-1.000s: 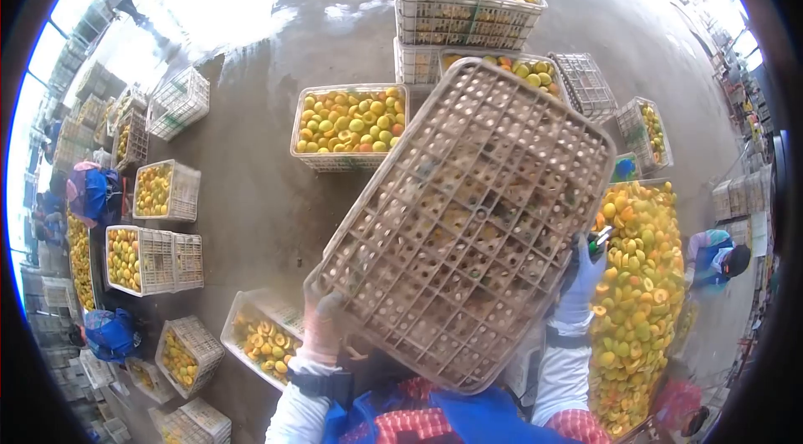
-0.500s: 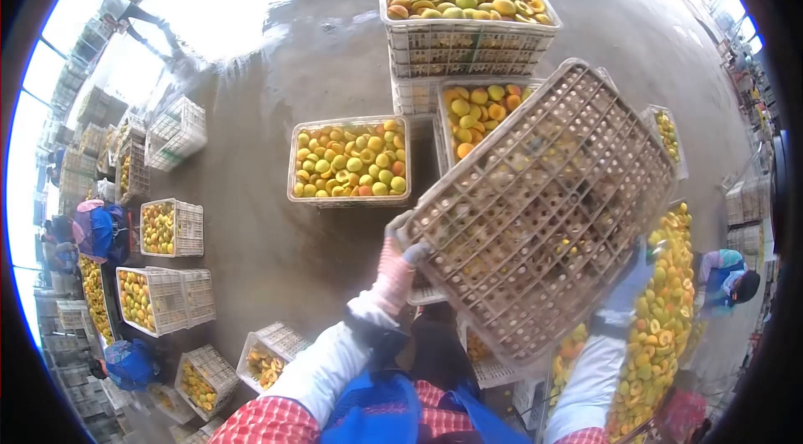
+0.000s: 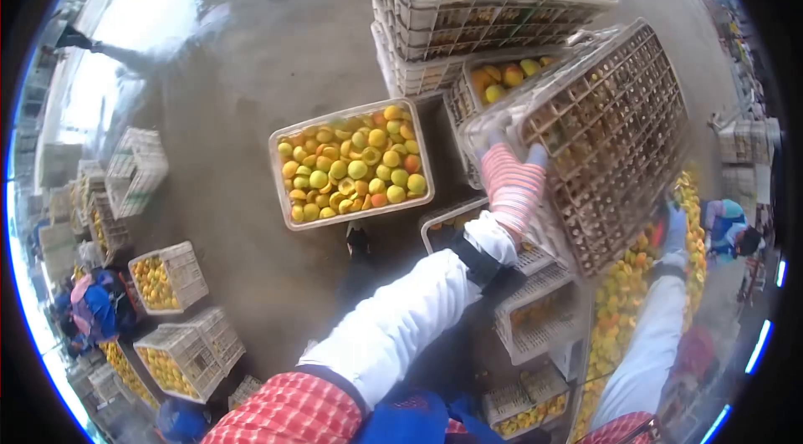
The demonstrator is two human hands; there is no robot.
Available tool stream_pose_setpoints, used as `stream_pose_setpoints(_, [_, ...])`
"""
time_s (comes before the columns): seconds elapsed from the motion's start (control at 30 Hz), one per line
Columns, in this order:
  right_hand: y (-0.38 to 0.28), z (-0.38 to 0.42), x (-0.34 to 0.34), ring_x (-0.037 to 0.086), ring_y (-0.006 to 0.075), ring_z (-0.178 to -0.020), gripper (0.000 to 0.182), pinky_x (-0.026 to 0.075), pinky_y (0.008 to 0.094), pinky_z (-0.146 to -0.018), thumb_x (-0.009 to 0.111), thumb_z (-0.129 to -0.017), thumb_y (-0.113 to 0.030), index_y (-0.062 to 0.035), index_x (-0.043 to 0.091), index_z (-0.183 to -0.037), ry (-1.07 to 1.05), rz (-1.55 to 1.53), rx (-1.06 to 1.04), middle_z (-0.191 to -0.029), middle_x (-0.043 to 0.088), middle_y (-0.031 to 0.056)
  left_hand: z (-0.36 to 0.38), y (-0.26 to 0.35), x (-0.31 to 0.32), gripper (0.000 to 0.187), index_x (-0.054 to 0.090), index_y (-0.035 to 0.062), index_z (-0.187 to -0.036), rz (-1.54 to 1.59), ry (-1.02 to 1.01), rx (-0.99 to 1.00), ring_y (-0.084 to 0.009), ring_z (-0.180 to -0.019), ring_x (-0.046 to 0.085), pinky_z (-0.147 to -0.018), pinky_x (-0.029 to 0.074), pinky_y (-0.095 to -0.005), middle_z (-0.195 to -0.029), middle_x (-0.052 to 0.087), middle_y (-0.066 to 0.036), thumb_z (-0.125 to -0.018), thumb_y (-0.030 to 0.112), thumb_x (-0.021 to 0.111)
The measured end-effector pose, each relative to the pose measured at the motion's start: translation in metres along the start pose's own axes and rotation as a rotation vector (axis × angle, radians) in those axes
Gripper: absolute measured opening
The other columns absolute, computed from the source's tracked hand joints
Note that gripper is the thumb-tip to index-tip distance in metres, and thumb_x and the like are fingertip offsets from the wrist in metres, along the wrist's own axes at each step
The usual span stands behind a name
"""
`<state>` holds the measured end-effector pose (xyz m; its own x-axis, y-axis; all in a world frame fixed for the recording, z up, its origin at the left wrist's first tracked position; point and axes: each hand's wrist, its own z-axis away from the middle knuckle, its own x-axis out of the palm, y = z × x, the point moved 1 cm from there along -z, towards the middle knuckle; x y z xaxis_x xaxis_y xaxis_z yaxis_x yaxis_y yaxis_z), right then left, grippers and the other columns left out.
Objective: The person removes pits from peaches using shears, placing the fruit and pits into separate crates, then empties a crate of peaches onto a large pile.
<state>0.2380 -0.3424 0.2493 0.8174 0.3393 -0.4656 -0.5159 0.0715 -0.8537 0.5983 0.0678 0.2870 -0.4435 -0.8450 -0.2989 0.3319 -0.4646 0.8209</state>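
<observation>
My left hand [image 3: 512,189], in a pink striped glove with bluish fingertips, grips the near left rim of a dirty white plastic crate [image 3: 611,143]. The crate is tipped up on its side, its brown-stained lattice bottom facing me, so its inside is hidden. My right hand [image 3: 674,233], in a blue glove, is at the crate's lower right, over a long heap of halved yellow-orange stone fruit [image 3: 623,331]. Blur and overlap hide whether its fingers hold the crate. Just behind the raised crate stands another fruit-filled crate [image 3: 493,84], partly covered.
A full crate [image 3: 422,164] of fruit stands on the wet floor at centre left. Stacked crates [image 3: 493,26] rise ahead, fruit on top. More crates [image 3: 535,310] stand by my legs and at left [image 3: 180,356]. Other people work at far left [image 3: 100,306] and right [image 3: 726,227].
The crate has swung right and tipped up more steeply. My left hand has moved right and up with it; my right hand has shifted right and up over the fruit heap. The view has turned.
</observation>
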Motion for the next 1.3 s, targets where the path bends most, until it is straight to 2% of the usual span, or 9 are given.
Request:
stream_pose_setpoints(0.1, [-0.031,0.069,0.051,0.051,0.0115,-0.06,0.029,0.042,0.0265,-0.051,0.075,-0.079,-0.026,-0.0062,0.061,-0.095,0.181,-0.178,0.019,-0.076,0.058,-0.0002,-0.04,0.005,-0.02,0.076,0.042,-0.0011,-0.133,0.204,-0.006,0.418,-0.0378,-0.12,0.047,-0.101,0.039,-0.039,-0.127,0.049,-0.027,-0.073,0.03,0.076])
stream_pose_setpoints(0.27, [-0.063,0.071,0.1,0.049,0.0107,-0.058,0.026,0.039,0.0269,-0.049,0.072,-0.081,-0.027,-0.0058,0.061,-0.09,0.26,-0.204,-0.013,-0.074,0.056,-0.0011,-0.103,0.039,-0.032,0.092,0.04,-0.0092,-0.13,0.013,-0.199,0.314,-0.0394,-0.119,0.048,-0.102,0.039,-0.0387,-0.126,0.05,-0.03,-0.069,0.049,0.077])
stream_pose_setpoints(0.53, [-0.041,0.041,0.117,0.057,0.0132,-0.076,0.032,0.046,0.0275,-0.064,0.068,-0.085,-0.03,-0.0031,0.061,-0.1,0.287,-0.349,-0.152,-0.092,0.063,0.0047,-0.157,0.015,-0.042,0.063,0.048,-0.0034,-0.129,0.303,-0.385,0.62,-0.031,-0.112,0.056,-0.095,0.044,-0.0356,-0.124,0.056,-0.023,-0.083,0.033,0.07])
stream_pose_setpoints(0.77, [0.019,0.279,0.274,0.058,0.0217,-0.091,0.044,0.047,0.0307,-0.081,0.057,-0.093,-0.022,0.0043,0.047,-0.127,0.304,-0.269,0.21,-0.109,0.062,0.0113,-0.121,-0.255,-0.173,0.027,0.063,0.0017,-0.107,0.387,0.187,-0.233,-0.0092,-0.08,0.054,-0.07,0.045,-0.0222,-0.091,0.059,-0.001,-0.092,0.025,0.059])
stream_pose_setpoints(0.83, [0.13,0.335,0.318,0.059,0.0187,-0.077,0.043,0.048,0.0307,-0.063,0.058,-0.092,-0.03,0.0008,0.052,-0.121,0.061,0.476,0.296,-0.093,0.061,0.0104,-0.103,-0.337,-0.208,0.02,0.058,0.0105,-0.086,0.458,0.165,-0.431,-0.0055,-0.06,0.044,-0.053,0.035,-0.0207,-0.071,0.049,0.005,-0.092,0.03,0.058])
stream_pose_setpoints(0.9, [0.112,0.367,0.417,0.061,0.0322,-0.086,0.039,0.049,0.0404,-0.077,0.066,-0.084,-0.016,-0.0043,0.054,-0.119,-0.376,0.495,0.009,-0.098,0.061,0.0192,-0.091,-0.407,-0.229,0.022,0.056,0.0174,-0.084,0.553,0.214,-0.712,-0.0065,-0.048,0.038,-0.046,0.031,-0.0215,-0.064,0.047,0.008,-0.092,0.038,0.057])
stream_pose_setpoints(1.0, [0.129,0.327,0.531,0.057,0.0376,-0.1,0.047,0.048,0.0432,-0.081,0.069,-0.081,-0.024,-0.005,0.053,-0.121,-0.35,0.825,-0.271,-0.112,0.056,0.019,-0.1,-0.567,-0.266,0.082,0.04,0.0076,-0.136,0.6,0.558,-1.037,-0.025,-0.113,0.053,-0.095,0.043,-0.0379,-0.128,0.052,-0.013,-0.083,0.069,0.049])
stream_pose_setpoints(1.1, [0.162,0.247,0.623,0.054,0.0354,-0.108,0.055,0.047,0.0421,-0.087,0.066,-0.084,-0.03,-0.0067,0.048,-0.129,-0.205,0.994,-0.561,-0.12,0.052,0.0199,-0.138,-0.614,-0.285,0.101,0.019,0.0079,-0.148,0.953,0.669,-0.916,-0.0321,-0.139,0.024,-0.112,0.021,-0.0484,-0.151,0.026,-0.016,-0.079,0.078,0.04])
stream_pose_setpoints(1.3, [0.192,0.194,0.679,0.065,0.0319,-0.084,0.048,0.052,0.043,-0.069,0.068,-0.078,-0.039,-0.0108,0.053,-0.113,-0.29,1.214,-0.317,-0.092,0.065,0.0128,-0.215,-0.592,-0.283,0.087,0.035,0.0181,-0.144,1.271,0.358,-0.585,-0.0338,-0.138,0.026,-0.112,0.022,-0.0527,-0.15,0.032,-0.009,-0.081,0.076,0.021])
